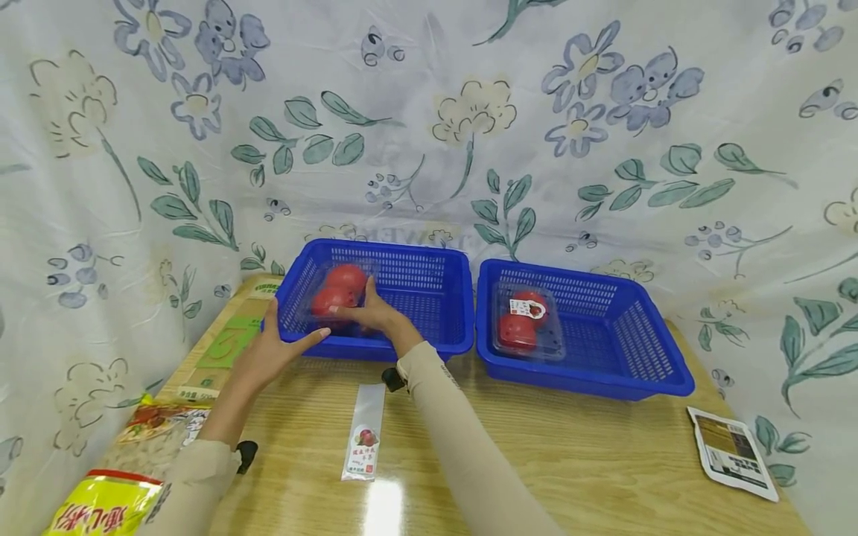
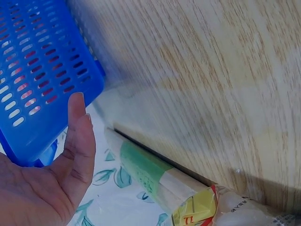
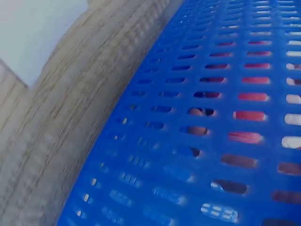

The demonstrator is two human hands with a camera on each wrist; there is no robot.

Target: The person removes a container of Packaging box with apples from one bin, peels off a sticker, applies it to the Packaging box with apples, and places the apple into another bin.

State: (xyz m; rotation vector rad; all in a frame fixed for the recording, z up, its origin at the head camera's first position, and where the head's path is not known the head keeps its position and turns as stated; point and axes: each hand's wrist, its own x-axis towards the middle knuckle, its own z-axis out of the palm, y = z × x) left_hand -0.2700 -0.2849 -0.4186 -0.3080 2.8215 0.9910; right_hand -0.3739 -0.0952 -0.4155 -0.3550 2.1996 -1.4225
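Note:
A clear plastic box of red round fruit [image 1: 331,298] sits in the left part of the left blue basket [image 1: 429,346]. My right hand [image 1: 375,309] reaches over the front rim and grips the box at its right side, thumb over the front fruit. In the right wrist view, the basket wall [image 3: 164,94] hides that hand, and red shows through the slots. My left hand [image 1: 268,353] is at the basket's front left corner, fingers extended along the outside and thumb pointing across the front rim. In the left wrist view its fingertips are close beside the basket corner [image 2: 89,70].
The right blue basket [image 1: 576,380] holds another clear box of red fruit [image 1: 519,331] with a white label. A printed clear strip [image 1: 362,447] lies in front. Food packets [image 1: 100,506] line the left edge; a white-edged pouch [image 1: 733,454] lies right. A floral curtain [image 1: 429,112] hangs behind.

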